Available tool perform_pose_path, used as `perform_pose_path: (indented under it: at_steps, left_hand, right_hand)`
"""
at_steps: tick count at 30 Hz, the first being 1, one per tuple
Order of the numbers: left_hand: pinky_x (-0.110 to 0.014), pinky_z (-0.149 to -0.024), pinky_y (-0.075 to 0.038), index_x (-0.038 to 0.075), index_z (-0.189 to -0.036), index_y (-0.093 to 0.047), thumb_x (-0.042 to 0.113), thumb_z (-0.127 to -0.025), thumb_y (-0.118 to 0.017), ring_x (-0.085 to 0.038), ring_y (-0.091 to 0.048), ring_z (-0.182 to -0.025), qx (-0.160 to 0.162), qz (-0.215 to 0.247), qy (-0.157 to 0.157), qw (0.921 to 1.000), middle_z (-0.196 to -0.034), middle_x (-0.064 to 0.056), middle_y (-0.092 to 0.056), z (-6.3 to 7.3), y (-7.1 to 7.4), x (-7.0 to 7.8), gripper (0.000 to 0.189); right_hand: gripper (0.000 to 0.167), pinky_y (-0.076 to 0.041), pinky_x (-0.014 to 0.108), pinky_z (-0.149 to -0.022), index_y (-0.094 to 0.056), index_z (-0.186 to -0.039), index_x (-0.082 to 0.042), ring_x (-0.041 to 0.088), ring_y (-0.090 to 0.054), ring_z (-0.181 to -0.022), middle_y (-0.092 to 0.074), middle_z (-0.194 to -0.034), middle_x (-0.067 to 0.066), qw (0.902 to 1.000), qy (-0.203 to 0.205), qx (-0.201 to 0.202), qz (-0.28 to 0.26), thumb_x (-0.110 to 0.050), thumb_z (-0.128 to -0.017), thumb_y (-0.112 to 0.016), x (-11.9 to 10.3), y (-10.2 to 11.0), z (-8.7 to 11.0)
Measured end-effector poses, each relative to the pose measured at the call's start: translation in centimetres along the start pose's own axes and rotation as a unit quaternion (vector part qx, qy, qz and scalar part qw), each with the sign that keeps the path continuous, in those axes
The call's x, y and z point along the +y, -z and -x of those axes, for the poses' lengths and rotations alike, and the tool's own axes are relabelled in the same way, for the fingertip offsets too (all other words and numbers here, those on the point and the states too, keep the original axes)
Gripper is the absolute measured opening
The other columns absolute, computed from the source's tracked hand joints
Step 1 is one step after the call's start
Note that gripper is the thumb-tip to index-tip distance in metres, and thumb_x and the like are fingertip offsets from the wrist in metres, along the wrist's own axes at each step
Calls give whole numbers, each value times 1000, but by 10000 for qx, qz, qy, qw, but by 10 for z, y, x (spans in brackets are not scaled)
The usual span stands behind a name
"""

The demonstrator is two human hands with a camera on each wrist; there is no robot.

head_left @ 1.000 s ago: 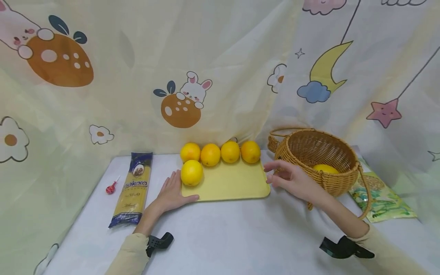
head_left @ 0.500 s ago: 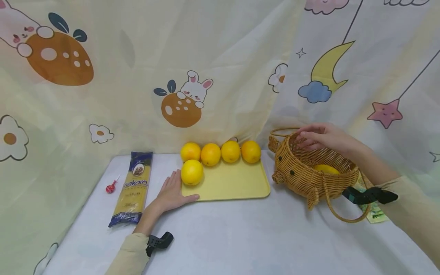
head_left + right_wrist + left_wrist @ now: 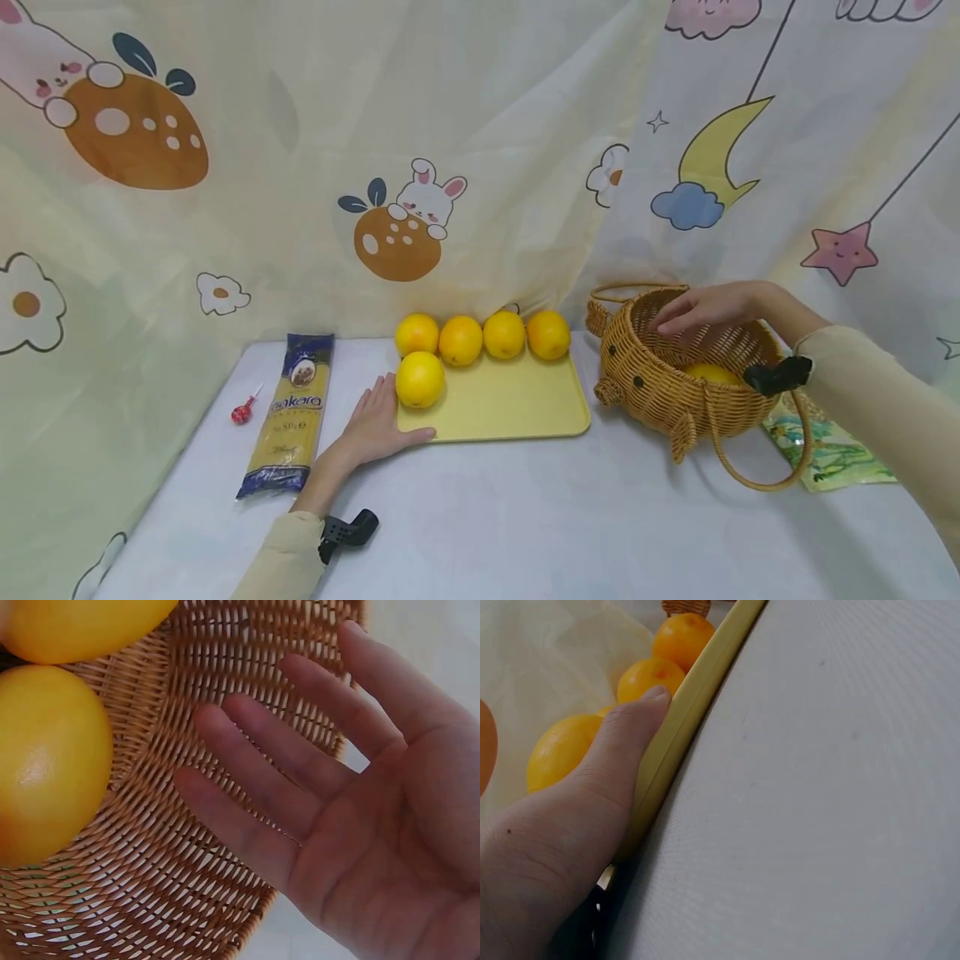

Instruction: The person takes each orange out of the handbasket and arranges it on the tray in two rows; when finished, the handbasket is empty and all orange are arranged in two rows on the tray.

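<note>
My left hand (image 3: 377, 423) rests at the left end of a yellow tray (image 3: 517, 408), its thumb along the front rim and its fingers by the left side. Several oranges sit on the tray: a row along the back edge and one orange (image 3: 420, 380) in front, beside my left fingers. Over the mouth of a wicker basket (image 3: 652, 392) with a pig face, my right hand (image 3: 712, 307) reaches in with fingers extended and holding nothing. In the right wrist view, two oranges lie in the basket, the nearer orange (image 3: 49, 769) away from my fingertips.
To the left lie a pasta packet (image 3: 292, 417) and a red lollipop (image 3: 242, 412). A green and yellow packet (image 3: 840, 454) lies partly behind the basket. The basket's handle loop (image 3: 765, 485) hangs at its front right. A patterned curtain (image 3: 510, 167) stands behind the table.
My right hand has moved right from beside the tray's right edge to over the basket, then lower into its mouth. My left hand and the oranges on the tray have stayed put.
</note>
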State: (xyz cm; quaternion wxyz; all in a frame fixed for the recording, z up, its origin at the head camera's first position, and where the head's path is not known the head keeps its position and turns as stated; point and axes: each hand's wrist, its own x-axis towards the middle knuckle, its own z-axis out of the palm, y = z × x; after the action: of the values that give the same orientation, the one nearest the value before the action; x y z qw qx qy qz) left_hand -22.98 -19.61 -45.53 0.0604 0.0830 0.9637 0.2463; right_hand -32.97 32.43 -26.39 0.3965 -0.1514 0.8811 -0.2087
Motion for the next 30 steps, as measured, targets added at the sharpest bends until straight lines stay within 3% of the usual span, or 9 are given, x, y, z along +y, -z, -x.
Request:
perform_pose_path:
  at_steps: [14,19,25,30]
  left_hand:
    - [-53,-124,-2,0,-155,2,81,-70,-59,-35,-2,-153,15,0,-13,10000,-163,-21,0,-1,-1,0,132]
    - [-52,-125,-2,0,-155,2,82,-70,-59,-34,-1,-153,-45,7,8,10000,-163,-20,0,0,-2,0,133]
    - [-52,-125,-1,-1,-155,2,81,-71,-59,-34,-1,-153,17,-69,20,10000,-163,-21,0,1,1,-1,132]
    - [-53,-124,-2,-1,-155,1,81,-71,-60,-35,-2,-153,20,-14,20,10000,-163,-21,-1,1,3,0,132]
  right_hand:
    - [68,-46,53,-106,-35,-149,-1,28,-57,-125,-58,-137,14,9976,-163,-659,-150,-41,-97,-55,-5,-2,-32]
    - [73,-50,53,-101,-27,-151,1,32,-53,-129,-51,-144,19,9934,-349,-992,-468,-37,-97,-57,-1,-3,-38]
    - [79,-51,55,-98,-21,-153,0,42,-43,-136,-37,-152,25,9897,-545,-1100,-742,-40,-96,-58,3,3,-44]
    - [81,-54,50,-95,-16,-154,-1,41,-45,-135,-35,-153,26,9860,-717,-1186,-926,-40,-96,-57,9,2,-48]
